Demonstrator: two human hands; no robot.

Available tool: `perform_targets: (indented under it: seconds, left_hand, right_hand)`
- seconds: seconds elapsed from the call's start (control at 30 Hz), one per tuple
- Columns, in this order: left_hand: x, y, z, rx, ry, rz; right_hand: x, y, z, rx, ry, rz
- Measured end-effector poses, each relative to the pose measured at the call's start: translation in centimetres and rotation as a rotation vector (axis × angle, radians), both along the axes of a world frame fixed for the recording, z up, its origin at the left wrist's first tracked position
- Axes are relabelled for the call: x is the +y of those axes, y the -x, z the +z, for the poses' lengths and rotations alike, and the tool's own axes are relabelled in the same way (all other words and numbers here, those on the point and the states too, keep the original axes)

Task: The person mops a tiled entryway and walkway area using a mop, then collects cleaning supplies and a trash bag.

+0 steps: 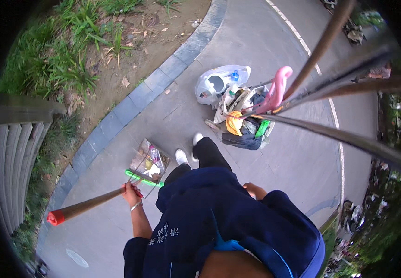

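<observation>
Brown wooden pole with a red-taped end [82, 206]: I log it first, since the left hand [131, 192] is clamped round its shaft, fingers closed tight. The red end points down-left over the pavement; the other end runs toward a wire-framed dustpan with a green rim [148, 166].

Dustpan: resting low on the grey paved path [237, 60], just in front of the white shoes [187, 149]. I can make out pale scraps and wrappers inside it, so I judge that some litter is already collected. How full it is I cannot tell.

Right hand [254, 190]: only partly showing beside the dark blue jacket [237, 222]. Whether it is closed or holds anything I cannot tell.

Cart of bundled bags [242, 116]: just ahead of the feet, with a white plastic bag [219, 83], a blue-capped bottle [234, 78], a yellow cloth [233, 123] and a pink hooked handle [278, 88]. Long dark poles [339, 134] slant out from it toward the right rim.

Surroundings: grey stone kerb [140, 95] curving along the path, with bare soil and grass [71, 60] beyond it. A few dry leaves lie on the soil and near the kerb.

Progress, by my reading: collecting is under way, pan partly loaded, loose leaves by the kerb left.
</observation>
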State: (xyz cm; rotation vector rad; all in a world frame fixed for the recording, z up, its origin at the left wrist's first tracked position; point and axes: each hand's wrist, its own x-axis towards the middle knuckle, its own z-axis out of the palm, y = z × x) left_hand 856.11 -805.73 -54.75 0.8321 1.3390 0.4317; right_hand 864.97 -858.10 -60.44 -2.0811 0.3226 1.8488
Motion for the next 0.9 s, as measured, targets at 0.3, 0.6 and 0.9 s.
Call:
perform_targets:
  seconds: [0.3, 0.6, 0.9]
  left_hand:
    - [-0.9, -6.2, 2.6, 0.007, -0.068, -0.005]
    - [-2.2, -15.0, 6.6, 0.160, 0.008, 0.034]
    - [-2.5, -24.8, 5.3, 0.191, 0.046, -0.124]
  right_hand:
    - [12.3, -20.8, -7.1, -0.873, -0.304, 0.096]
    - [21.7, -39.5, -12.8, -0.855, 0.026, -0.194]
    - [22.3, -42.4, -17.6, -0.594, 0.114, 0.049]
